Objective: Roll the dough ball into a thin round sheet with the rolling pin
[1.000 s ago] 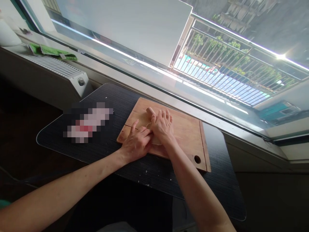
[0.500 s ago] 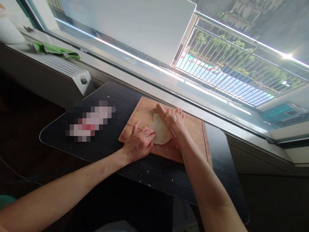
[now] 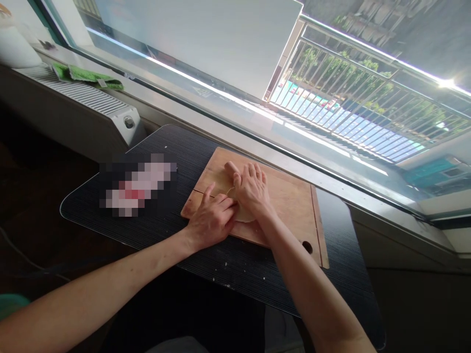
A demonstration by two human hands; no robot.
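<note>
A wooden cutting board lies on a dark ribbed table mat. On the board is a flat piece of pale dough, mostly covered by my hands. My right hand lies flat, fingers stretched out, on top of a wooden rolling pin; only the pin's far end shows past the fingers. My left hand rests flat on the near left edge of the dough, fingers together and pointing right, touching the right hand.
A blurred-out object lies on the mat left of the board. A white radiator with a green cloth stands at the far left. A large window runs along the table's far edge. Small crumbs dot the mat.
Half a second ago my right hand and the pin were further right, baring the dough. They have rolled back left over the dough. The left hand has stayed put.
</note>
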